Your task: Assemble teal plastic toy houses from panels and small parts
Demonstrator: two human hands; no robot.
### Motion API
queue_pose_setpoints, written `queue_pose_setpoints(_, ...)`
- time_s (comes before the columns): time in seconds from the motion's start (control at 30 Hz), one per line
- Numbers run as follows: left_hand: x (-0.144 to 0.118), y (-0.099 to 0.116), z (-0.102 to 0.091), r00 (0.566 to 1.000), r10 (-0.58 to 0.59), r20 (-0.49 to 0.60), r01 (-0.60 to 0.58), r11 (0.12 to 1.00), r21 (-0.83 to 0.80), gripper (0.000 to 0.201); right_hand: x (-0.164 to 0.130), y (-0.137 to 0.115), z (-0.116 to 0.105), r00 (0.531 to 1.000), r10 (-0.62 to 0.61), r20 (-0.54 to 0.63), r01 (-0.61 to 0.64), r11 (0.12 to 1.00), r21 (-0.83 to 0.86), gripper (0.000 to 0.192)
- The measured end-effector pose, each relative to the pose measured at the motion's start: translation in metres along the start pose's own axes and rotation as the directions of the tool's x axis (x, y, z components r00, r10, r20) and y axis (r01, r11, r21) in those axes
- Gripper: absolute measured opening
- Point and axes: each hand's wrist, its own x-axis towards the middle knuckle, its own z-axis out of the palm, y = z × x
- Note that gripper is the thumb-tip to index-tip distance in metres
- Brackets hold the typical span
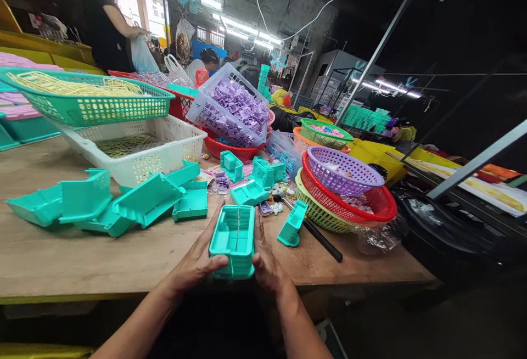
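Observation:
Between my two palms, at the table's front edge, sits a teal plastic box (233,243) with an open top and a dark seam down its middle. My left hand (202,254) is wrapped on its left side, thumb over the front. On the right side my right hand (265,257) presses with its thumb at the front corner. A separate teal part (292,224) stands just right of my right hand. Several loose teal panels (148,200) lie in a heap to the left. More teal pieces (249,191) lie just behind the box.
A black rod (319,235) lies on the wooden table (135,263). Stacked baskets (346,169) stand at right. A white crate (164,150) and teal basket (102,107) stand at left; a tilted basket holds purple parts (236,104). A person (107,24) stands at the back left.

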Motion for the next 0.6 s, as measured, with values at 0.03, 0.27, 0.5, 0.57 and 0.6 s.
queue_pose_setpoints(0.03, 0.001, 0.0, 0.0, 1.0, 0.001, -0.027, 0.0, 1.0, 0.021, 0.099, 0.0, -0.001, -0.001, 1.0, 0.025, 0.003, -0.025, 0.999, 0.032, 0.112)
queue_pose_setpoints(0.27, 0.007, -0.004, 0.004, 0.986, 0.081, -0.148, -0.026, 0.94, 0.341, 0.076, 0.007, -0.002, 0.002, 0.988, 0.067, -0.138, -0.068, 0.998, -0.004, 0.12)
queue_pose_setpoints(0.5, 0.004, 0.002, 0.006, 0.984, 0.005, -0.178, 0.06, 0.932, 0.358, 0.114, 0.011, -0.005, -0.004, 0.937, 0.037, -0.347, -0.012, 0.997, 0.072, 0.095)
queue_pose_setpoints(0.57, 0.004, 0.009, 0.003, 0.993, 0.034, -0.114, 0.012, 0.927, 0.375, 0.113, 0.01, -0.005, -0.006, 0.945, 0.065, -0.322, 0.001, 0.979, 0.203, 0.091)
queue_pose_setpoints(0.6, 0.004, 0.013, 0.002, 0.995, 0.058, -0.077, -0.023, 0.919, 0.393, 0.112, 0.01, -0.005, -0.006, 0.957, 0.089, -0.274, -0.009, 0.959, 0.282, 0.092)
